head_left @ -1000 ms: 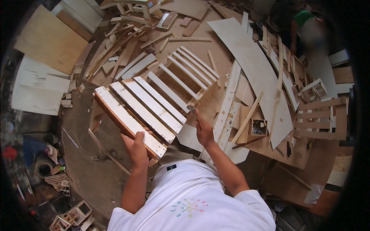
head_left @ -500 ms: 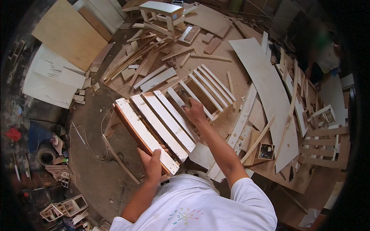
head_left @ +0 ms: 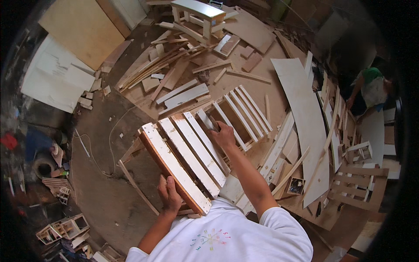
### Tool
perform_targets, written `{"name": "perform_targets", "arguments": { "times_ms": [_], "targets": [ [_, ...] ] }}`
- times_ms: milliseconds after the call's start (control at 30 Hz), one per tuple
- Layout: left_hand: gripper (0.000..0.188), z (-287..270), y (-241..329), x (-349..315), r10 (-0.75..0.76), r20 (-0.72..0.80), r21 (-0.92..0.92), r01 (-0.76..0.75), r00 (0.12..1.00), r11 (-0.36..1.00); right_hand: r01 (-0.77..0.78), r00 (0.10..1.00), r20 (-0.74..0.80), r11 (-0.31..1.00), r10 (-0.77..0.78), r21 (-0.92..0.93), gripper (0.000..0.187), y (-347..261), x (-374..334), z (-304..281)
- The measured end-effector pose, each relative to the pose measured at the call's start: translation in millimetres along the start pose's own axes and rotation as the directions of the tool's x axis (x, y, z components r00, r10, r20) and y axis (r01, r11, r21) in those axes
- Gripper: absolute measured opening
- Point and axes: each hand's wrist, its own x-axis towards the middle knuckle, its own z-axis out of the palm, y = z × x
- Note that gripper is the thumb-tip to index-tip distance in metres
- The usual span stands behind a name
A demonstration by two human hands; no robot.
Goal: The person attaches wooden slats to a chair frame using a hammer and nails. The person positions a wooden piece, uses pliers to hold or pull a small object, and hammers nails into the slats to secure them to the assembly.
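A wooden piece with wide white slats [head_left: 192, 142] is tilted in front of me, its near side resting close to my shirt. My left hand [head_left: 170, 194] is closed around its brown outer edge [head_left: 168, 168], near the lower corner. Over its far upper end, my right hand [head_left: 224, 134] is closed. A dark narrow thing [head_left: 212, 123] shows at its fingers, too indistinct to name. Just beyond lies a second slatted frame [head_left: 242, 111] with thinner white slats, flat on the work surface.
Loose boards and strips [head_left: 174, 65] clutter the far side, below a small white-topped bench [head_left: 198, 11]. A long pale panel [head_left: 301, 126] lies to the right, near a small box of dark bits [head_left: 296, 186]. Another person [head_left: 369, 87] is at the far right.
My left thumb has come off the slat's top, and that hand now grips the brown side. The slatted piece has tilted, baring more of that edge. The whole view has shifted slightly.
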Motion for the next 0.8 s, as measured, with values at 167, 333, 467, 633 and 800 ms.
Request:
{"name": "perform_targets", "arguments": {
  "times_ms": [167,333,467,633,800],
  "targets": [
    [0.053,27,-5,19,-0.291,-0.175,-0.508,0.167,0.94,0.845,-0.047,0.999,-0.016,0.999,0.048,0.026,0.046,5,3,9],
    [0.057,20,18,32,-0.266,-0.041,-0.606,0.188,0.963,0.773,-0.095,0.995,-0.006,0.995,0.095,0.028,0.048,-14,-3,3],
    [0.047,27,29,38,-0.171,0.025,-0.594,0.152,0.985,0.79,-0.025,0.996,-0.083,0.998,0.02,-0.063,0.048,5,0,15],
    [0.043,30,30,39,-0.18,-0.071,-0.604,0.102,0.981,0.79,0.183,0.959,-0.22,0.983,-0.178,0.002,0.042,-6,-1,13],
    [0.04,28,30,38,-0.168,-0.024,-0.634,0.115,0.986,0.765,0.254,0.943,-0.252,0.959,-0.217,0.126,0.042,-28,-2,1]
  ]
}}
